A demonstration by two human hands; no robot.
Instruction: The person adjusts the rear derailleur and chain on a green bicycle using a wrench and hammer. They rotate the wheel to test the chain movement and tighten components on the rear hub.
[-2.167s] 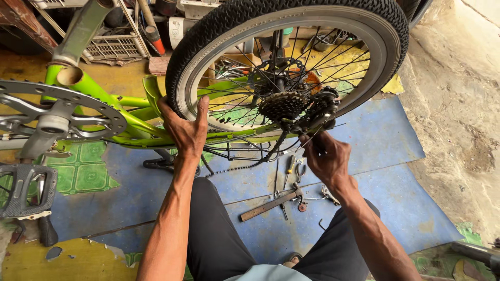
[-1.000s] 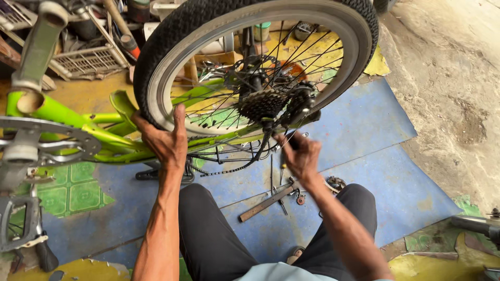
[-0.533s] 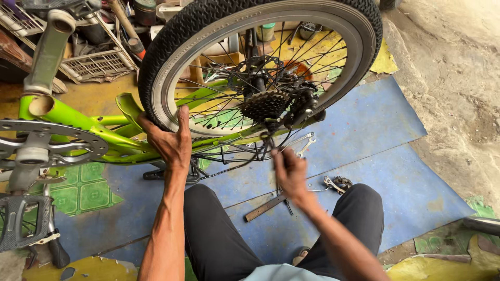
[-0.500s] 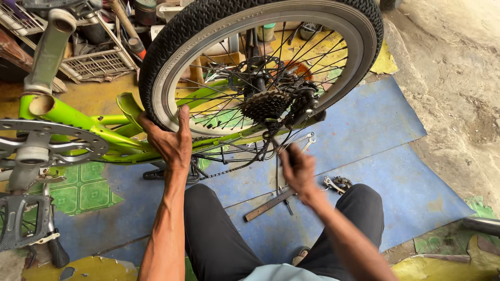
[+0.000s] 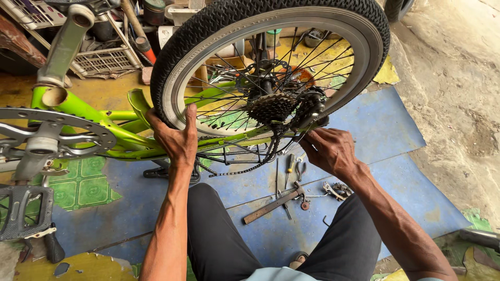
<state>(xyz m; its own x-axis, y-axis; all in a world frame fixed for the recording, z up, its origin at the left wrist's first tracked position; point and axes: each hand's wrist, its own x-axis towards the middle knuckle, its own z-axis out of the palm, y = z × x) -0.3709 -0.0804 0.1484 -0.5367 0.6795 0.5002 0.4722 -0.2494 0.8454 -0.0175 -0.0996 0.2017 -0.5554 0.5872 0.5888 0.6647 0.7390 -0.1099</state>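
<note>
Left hand (image 5: 177, 138): closed over the tyre (image 5: 208, 26), steadying the wheel.
Wheel: seated in the green frame (image 5: 104, 117), bike upside down.
Chain (image 5: 234, 170): hangs slack below the cogs (image 5: 272, 106); not yet run on.
Right hand (image 5: 329, 151): fingers curled at the derailleur (image 5: 310, 108); grip hidden.
Tools: hammer (image 5: 273, 203) on blue mat (image 5: 385, 130).

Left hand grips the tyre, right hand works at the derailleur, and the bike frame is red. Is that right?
Not quite. The head view shows the frame is bright green, not red. The rest holds: the left hand grips the tyre, and the right hand is at the derailleur.
</note>
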